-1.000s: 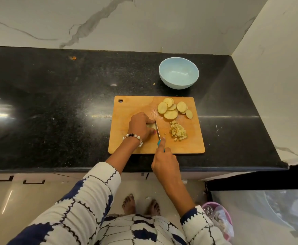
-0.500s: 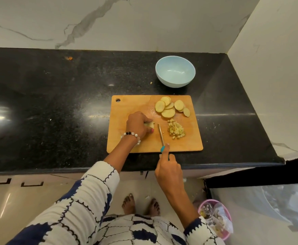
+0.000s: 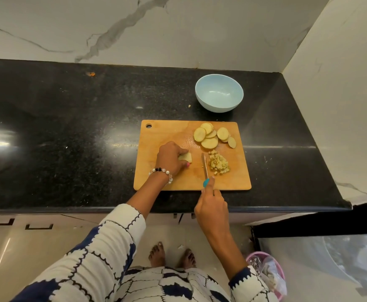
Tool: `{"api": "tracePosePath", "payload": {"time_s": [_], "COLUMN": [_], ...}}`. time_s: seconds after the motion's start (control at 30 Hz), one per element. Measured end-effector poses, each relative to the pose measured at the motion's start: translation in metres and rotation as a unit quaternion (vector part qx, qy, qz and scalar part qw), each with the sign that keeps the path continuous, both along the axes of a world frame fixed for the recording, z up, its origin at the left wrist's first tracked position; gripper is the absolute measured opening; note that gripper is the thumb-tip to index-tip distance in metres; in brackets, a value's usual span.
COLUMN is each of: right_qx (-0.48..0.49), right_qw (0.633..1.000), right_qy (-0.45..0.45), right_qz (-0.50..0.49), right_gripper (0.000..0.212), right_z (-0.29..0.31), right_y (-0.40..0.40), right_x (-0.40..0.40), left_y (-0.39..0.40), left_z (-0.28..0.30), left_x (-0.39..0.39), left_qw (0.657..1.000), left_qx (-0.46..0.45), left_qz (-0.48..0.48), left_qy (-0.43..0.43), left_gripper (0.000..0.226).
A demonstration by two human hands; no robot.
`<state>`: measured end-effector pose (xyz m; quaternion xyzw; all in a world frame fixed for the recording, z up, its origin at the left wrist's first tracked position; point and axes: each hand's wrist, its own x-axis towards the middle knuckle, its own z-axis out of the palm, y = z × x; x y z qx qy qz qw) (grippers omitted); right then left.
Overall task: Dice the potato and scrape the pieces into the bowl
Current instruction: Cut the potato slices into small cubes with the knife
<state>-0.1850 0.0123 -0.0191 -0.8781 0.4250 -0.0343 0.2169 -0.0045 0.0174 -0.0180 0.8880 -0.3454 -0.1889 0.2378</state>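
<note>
My sleeves [image 3: 104, 247]: white with navy scalloped grid pattern, pushed up the forearms. Pearl-and-black bead bracelet [image 3: 162, 172] on left wrist. Barefoot.

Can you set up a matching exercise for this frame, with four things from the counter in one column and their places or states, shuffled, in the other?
Things
1. bowl
2. potato slices
3. diced pile
4. knife

Places or states
A. held by the right hand, blade just left of the dice
B. overlapping rounds on the board's far right part
C. empty, on the counter beyond the cutting board
D. small cubes heaped on the board nearer than the rounds

Pairs: 1-C, 2-B, 3-D, 4-A
</note>
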Motion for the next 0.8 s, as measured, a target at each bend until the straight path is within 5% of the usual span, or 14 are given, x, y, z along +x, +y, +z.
{"api": "tracePosePath", "payload": {"time_s": [0.8], "right_qx": [0.020], "right_qw": [0.996], "right_qy": [0.059], "right_qz": [0.061], "right_gripper": [0.065], "right_z": [0.008], "right_y": [0.006], "right_x": [0.034], "left_y": [-0.001], "left_z": [-0.003], "left_x": [-0.001], "left_qw": [1.000], "left_qx": [-0.009], "left_qz": [0.008], "left_qy": [-0.014], "left_gripper": [0.044]}}
